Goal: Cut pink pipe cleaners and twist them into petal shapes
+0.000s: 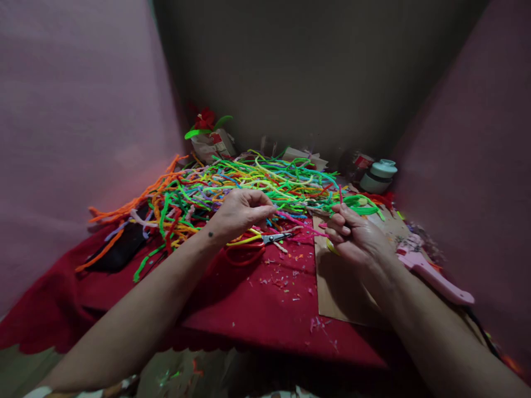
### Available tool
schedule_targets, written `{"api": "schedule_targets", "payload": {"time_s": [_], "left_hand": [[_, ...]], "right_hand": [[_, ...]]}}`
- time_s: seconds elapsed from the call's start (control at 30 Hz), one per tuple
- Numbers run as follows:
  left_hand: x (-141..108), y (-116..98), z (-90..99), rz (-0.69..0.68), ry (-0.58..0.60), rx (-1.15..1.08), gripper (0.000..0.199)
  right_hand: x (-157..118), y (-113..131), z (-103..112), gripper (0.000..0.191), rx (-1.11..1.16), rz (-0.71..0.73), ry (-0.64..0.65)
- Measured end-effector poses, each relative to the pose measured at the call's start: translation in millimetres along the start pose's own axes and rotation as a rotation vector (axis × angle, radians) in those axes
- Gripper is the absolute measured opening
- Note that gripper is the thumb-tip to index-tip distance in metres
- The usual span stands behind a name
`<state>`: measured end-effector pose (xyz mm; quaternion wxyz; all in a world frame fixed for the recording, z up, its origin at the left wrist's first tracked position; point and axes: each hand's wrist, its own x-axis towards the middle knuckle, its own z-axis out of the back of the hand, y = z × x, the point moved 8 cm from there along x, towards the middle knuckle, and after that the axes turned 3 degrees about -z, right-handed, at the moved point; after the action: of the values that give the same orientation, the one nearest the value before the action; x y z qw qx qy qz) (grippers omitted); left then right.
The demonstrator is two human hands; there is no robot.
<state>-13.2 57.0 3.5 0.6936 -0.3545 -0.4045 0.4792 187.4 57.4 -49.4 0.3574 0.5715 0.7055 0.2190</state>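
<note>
A bright pink pipe cleaner [296, 220] stretches between my two hands above the table. My left hand [243, 213] is closed, with thumb and forefinger pinched at one end of it. My right hand [357, 232] has its fingers curled round the other part, and a short pink tip sticks up above the thumb. Just below my left hand lie scissors [271, 238] with yellow and red handles, their blades pointing right. Behind both hands spreads a tangled heap of many-coloured pipe cleaners [249, 185].
A red cloth [265, 309] strewn with tiny scraps covers the table. Cardboard [348, 304] lies under my right hand. On the right are a pink glue gun [435, 279] and a pale-lidded bottle [378, 176]. A red flower [204, 119] stands back left; a black object [118, 251] lies left.
</note>
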Motion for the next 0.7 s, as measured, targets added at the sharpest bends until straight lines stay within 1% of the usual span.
{"api": "schedule_targets", "payload": {"time_s": [0.13, 0.2, 0.27, 0.37, 0.43, 0.5, 0.57, 0.63, 0.7], "left_hand": [[-4, -7, 6.9, -0.142, -0.157, 0.132, 0.011], [-5, -8, 8.1, -0.16, -0.191, 0.112, 0.01], [-4, -3, 5.9, -0.087, -0.18, -0.012, 0.01], [-2, 7, -4.1, 0.052, -0.138, -0.346, 0.014], [-2, 10, -14.7, 0.094, -0.102, -0.582, 0.017], [-2, 10, -25.0, 0.097, -0.078, -0.763, 0.015], [-4, 7, -34.5, 0.093, -0.06, -0.858, 0.015], [-6, 6, -41.4, 0.1, -0.064, -0.881, 0.017], [-9, 6, -45.6, 0.122, -0.085, -0.869, 0.015]], "right_hand": [[-3, 4, 0, 0.013, -0.002, 0.032, 0.033], [-3, 5, 2, 0.013, -0.007, 0.029, 0.036], [-3, 5, 5, 0.012, -0.003, 0.013, 0.025], [-3, 4, 5, 0.012, 0.033, 0.014, 0.017], [-3, 2, 4, 0.012, 0.078, 0.014, 0.02], [-3, 0, 2, 0.013, 0.115, 0.003, 0.021], [-4, -2, 2, 0.013, 0.124, 0.004, 0.021], [-4, -3, 3, 0.012, 0.121, 0.012, 0.03], [-4, -3, 3, 0.012, 0.123, 0.018, 0.042]]}}
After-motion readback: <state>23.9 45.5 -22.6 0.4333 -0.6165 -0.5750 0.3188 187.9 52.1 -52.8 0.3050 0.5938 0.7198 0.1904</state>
